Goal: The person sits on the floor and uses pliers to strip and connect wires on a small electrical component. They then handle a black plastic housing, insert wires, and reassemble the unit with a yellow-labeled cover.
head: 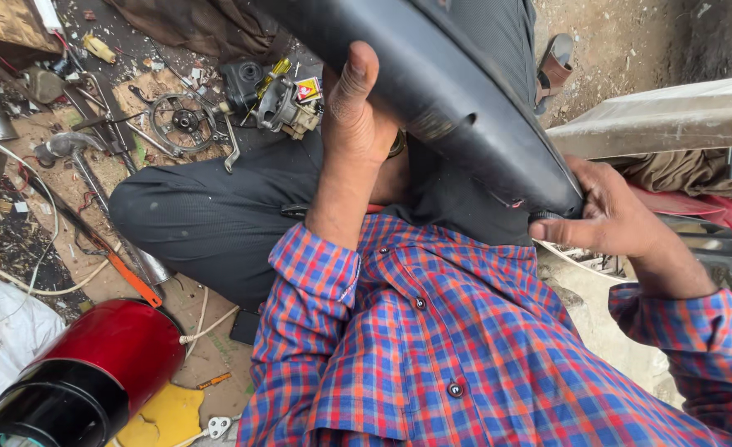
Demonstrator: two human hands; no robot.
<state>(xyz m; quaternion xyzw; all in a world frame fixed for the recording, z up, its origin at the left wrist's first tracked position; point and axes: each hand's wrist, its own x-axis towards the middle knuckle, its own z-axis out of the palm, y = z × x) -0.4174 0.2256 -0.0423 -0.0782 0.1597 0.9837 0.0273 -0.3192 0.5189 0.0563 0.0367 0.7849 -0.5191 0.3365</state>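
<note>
Head view: both hands grasp a long black plastic panel (457,99) held above the lap. The left hand (358,116) presses its near face, fingers wrapped behind; the right hand (610,215) pinches its lower end. It looks stiff, light and smooth, best gripped at the edges.

Panel (457,91) between hands; tools (93,141) on floor left.

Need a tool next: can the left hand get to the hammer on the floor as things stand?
Probably not at once: the left hand is gripping the black panel, and the hammer lies beyond the raised knee.
</note>
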